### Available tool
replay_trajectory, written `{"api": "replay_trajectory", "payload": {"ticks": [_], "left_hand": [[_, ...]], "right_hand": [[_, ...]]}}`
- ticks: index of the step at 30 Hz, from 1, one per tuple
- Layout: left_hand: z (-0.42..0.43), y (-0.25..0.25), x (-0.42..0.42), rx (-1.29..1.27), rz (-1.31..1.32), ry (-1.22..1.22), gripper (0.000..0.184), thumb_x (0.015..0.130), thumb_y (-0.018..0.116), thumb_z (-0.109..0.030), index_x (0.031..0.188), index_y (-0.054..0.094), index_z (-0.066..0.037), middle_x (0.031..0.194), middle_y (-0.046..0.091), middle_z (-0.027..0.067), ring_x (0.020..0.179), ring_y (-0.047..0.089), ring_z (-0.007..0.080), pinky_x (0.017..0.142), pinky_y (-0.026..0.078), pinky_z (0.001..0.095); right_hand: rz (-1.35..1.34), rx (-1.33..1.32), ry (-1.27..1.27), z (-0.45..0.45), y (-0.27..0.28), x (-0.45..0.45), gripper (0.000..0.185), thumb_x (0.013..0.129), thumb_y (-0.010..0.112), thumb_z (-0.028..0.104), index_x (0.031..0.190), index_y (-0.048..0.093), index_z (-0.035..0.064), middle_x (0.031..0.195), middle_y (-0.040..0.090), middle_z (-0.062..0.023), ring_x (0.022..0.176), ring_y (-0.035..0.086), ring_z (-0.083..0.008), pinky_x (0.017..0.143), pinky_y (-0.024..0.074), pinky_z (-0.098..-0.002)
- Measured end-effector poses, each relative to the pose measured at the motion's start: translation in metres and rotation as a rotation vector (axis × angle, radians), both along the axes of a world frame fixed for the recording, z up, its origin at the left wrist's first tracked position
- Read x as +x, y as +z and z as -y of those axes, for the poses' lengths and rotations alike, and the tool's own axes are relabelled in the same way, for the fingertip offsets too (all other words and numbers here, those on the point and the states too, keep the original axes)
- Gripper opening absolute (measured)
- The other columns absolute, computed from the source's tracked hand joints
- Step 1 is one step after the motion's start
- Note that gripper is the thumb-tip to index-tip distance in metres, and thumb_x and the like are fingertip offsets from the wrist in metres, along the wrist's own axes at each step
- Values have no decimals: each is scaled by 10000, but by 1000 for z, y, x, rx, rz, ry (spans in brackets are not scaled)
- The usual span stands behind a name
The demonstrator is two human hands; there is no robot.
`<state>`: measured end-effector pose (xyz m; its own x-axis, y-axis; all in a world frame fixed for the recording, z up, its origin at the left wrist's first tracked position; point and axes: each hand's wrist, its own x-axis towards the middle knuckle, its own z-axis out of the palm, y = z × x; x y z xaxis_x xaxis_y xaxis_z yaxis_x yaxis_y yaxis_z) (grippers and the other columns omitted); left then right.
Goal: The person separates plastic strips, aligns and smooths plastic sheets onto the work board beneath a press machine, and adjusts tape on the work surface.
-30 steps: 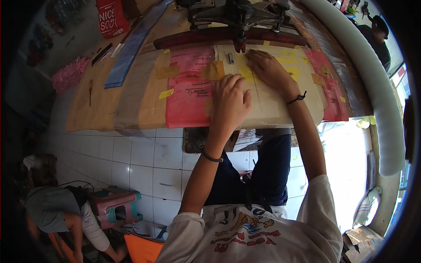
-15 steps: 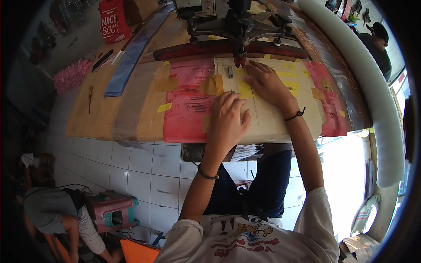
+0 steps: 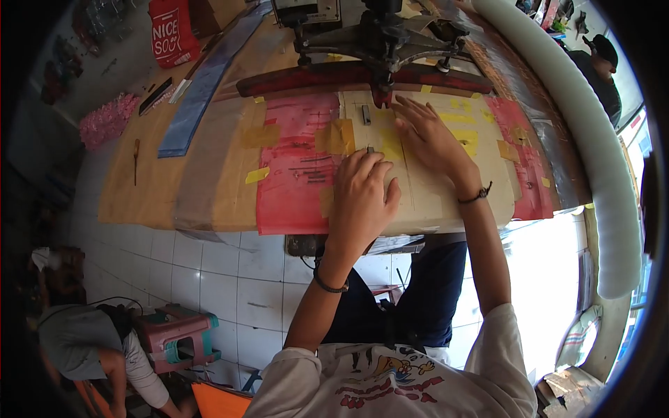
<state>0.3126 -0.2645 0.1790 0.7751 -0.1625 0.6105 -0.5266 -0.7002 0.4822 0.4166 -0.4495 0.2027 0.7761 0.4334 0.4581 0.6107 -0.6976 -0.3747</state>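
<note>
Step in hand looks like steadying or lining up the cream sheet, which lies under both hands. Left hand rests loosely spread, grasping nothing visible; right hand likewise unclenched, fingertips just beside the dark red bar ahead. Small metal piece lies beyond the left fingertips. Next move likely calls for light, flat pressure, fingers clear of the bar.

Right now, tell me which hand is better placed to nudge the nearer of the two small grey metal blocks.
Probably the left hand: it lies close beside the nearer small grey metal block, while the right hand is farther off, nearer the long dark-red bar.
</note>
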Motion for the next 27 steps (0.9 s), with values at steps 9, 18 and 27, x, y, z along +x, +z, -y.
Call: {"api": "replay_trajectory", "payload": {"ticks": [9, 18, 27], "left_hand": [[3, 9, -1, 18, -55, 36, 258, 870, 711, -119, 1094, 687, 7, 1216, 646, 135, 1246, 564, 347, 1086, 439, 476], [4, 12, -2, 17, -86, 40, 251, 860, 727, -103, 1088, 688, -6, 1221, 647, 126, 1255, 566, 351, 1081, 444, 474], [-12, 27, -2, -137, -209, -104, 383, 886, 710, -109, 1251, 646, -14, 1372, 593, 147, 1313, 551, 357, 1121, 421, 440]], "right_hand": [[-63, 141, -18, 16, 7, -89, 259, 902, 710, 101, 1140, 732, 2, 1282, 688, -186, 1264, 595, -379, 1139, 433, -477], [-43, 53, -42, 11, 9, -86, 311, 899, 723, 135, 1186, 716, 16, 1322, 671, -174, 1283, 581, -376, 1136, 430, -483], [-5, 14, -91, 12, 5, -87, 388, 927, 697, 204, 1260, 687, 4, 1390, 629, -210, 1359, 527, -405, 1175, 386, -482]]}}
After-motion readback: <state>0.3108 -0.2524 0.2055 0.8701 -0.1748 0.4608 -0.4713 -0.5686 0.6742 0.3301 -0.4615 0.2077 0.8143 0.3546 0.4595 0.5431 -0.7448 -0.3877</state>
